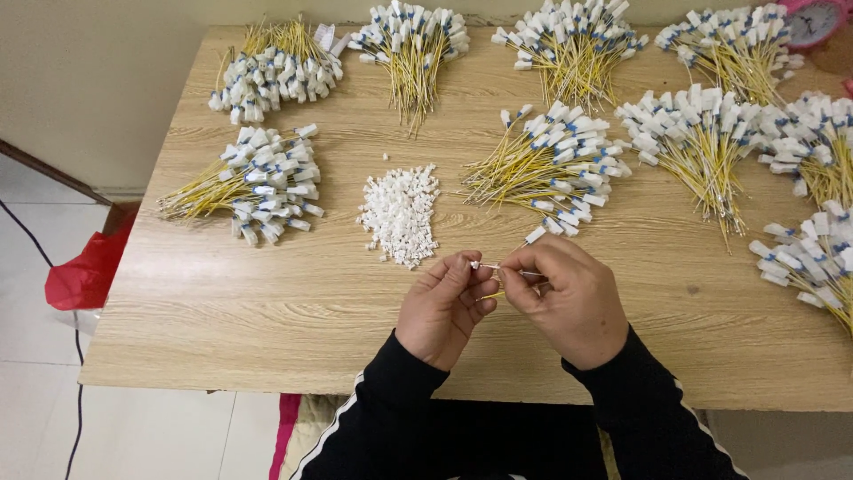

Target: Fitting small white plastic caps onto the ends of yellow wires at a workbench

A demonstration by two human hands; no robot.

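Yellow wire (511, 269) sits pinched between both hands at near-centre of table (267, 302), just above the wood. Left hand (442, 307): thumb + forefinger clenched on a small metal tip at the wire's left end. Right hand (569, 302): fingers closed around the wire shaft; a white tag (535, 235) sticks out beyond the knuckles on the far side. Whether a white cap is already on the tip, can't tell; the fingers hide it.

White caps pile (400, 215) lies just far-left of hands, loose, w/ a few strays beyond it. Wire bundle (551, 164) lies far-right of hands, its near edge close to right knuckles. Another bundle (253, 182) is at left; more run along far edge + right side.

Risks (judgement):
- Tip is tiny and pinch is fingertip-only, so a slip could drop wire onto table or bend the tip.
- Pulling the hands apart w/ both grips tight could kink the thin wire or strain the tag.
- Right wrist is close to the nearest bundle; a sweep could snag it and mix done w/ undone pieces.
- Caps pile is unbounded, so a nudge from left hand would scatter caps, some toward near edge.
- Red bag (84, 271) on floor at left is well apart, no concern.
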